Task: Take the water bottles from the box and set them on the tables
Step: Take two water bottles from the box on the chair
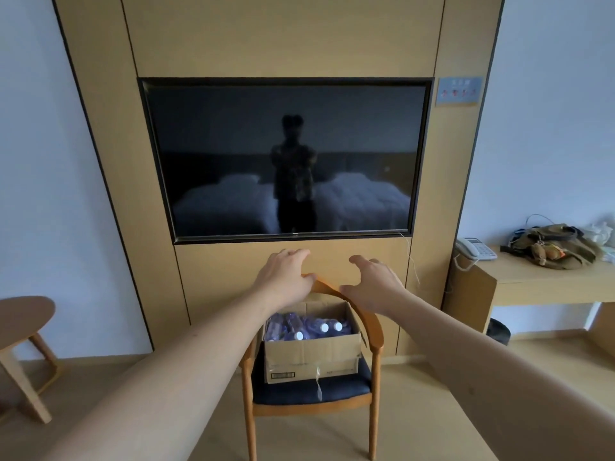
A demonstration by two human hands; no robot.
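An open cardboard box (311,356) stands on the dark seat of a wooden chair (374,331) in front of me. Several clear water bottles (301,326) with white caps lie inside it. Both my arms reach forward above the box. My left hand (288,276) and my right hand (374,284) hover over the chair's curved backrest with fingers spread and loosely bent, holding nothing. The left thumb seems to touch the backrest.
A round wooden side table (23,316) stands at the left. A desk (545,277) at the right carries a telephone (476,249) and a bag (559,246). A dark television (286,158) hangs on the wood-panelled wall behind the chair.
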